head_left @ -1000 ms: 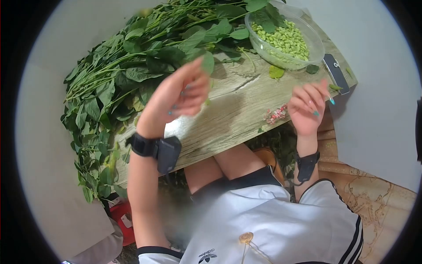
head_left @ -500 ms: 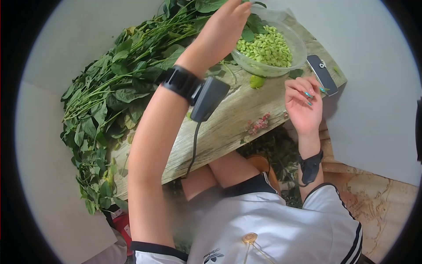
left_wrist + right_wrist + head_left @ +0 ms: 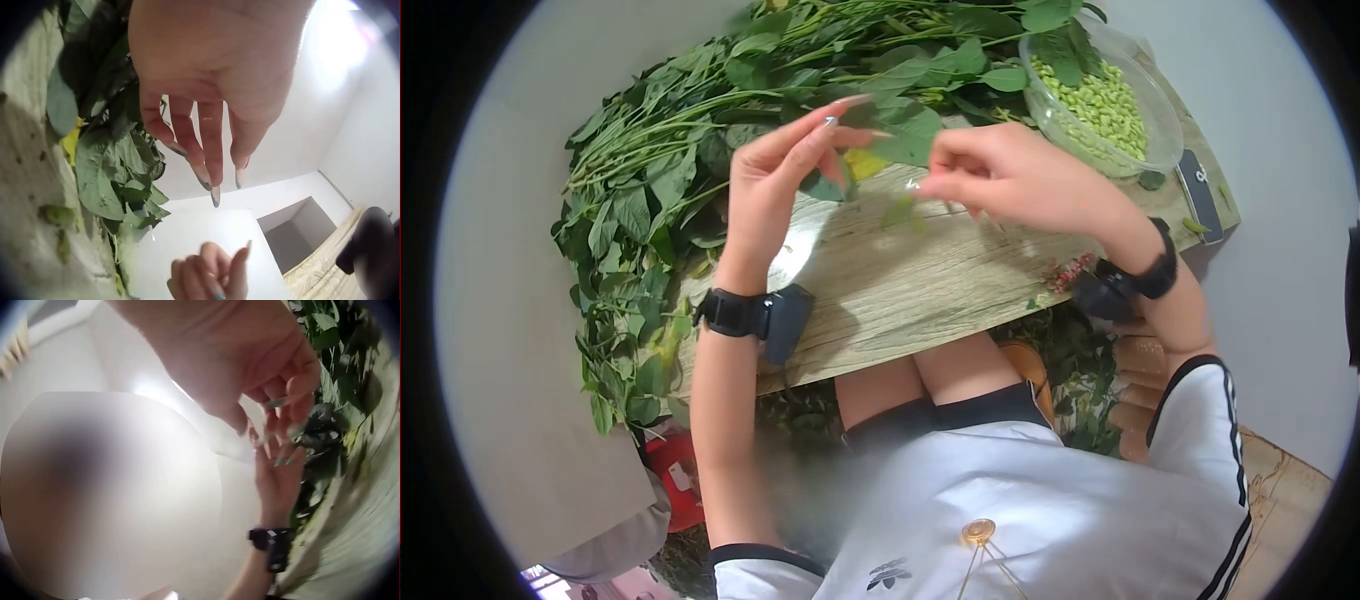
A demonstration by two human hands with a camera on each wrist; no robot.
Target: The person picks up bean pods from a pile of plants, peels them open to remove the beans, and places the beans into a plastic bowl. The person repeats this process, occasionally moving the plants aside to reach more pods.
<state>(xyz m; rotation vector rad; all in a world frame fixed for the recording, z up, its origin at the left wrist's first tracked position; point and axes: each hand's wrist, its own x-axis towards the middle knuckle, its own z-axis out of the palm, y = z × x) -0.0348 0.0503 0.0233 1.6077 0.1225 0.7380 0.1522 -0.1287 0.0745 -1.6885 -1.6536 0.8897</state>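
Over the wooden table (image 3: 900, 285), my left hand (image 3: 775, 175) is raised with its fingers extended and parted. The left wrist view shows no object in this left hand (image 3: 212, 81). My right hand (image 3: 1025, 185) reaches in from the right, its fingers loosely bent towards the left hand, a gap between them. In the right wrist view, a space separates the thumb and bent fingers of the right hand (image 3: 250, 362), with nothing visible between them. Small green bits (image 3: 905, 212) lie below the hands. A heap of leafy stems (image 3: 670, 180) lies behind and left.
A clear plastic bowl (image 3: 1090, 158) of shelled green beans (image 3: 1108, 112) stands at the back right, leaves hanging over it. Beside it lies a dark phone (image 3: 1198, 195). Pink flowers (image 3: 1066, 270) are near the front edge. A red object (image 3: 675, 475) is below the table's left end.
My left hand has come back from beside the bowl to the left part of the table. My right hand has swung left from the table's right end to face it.
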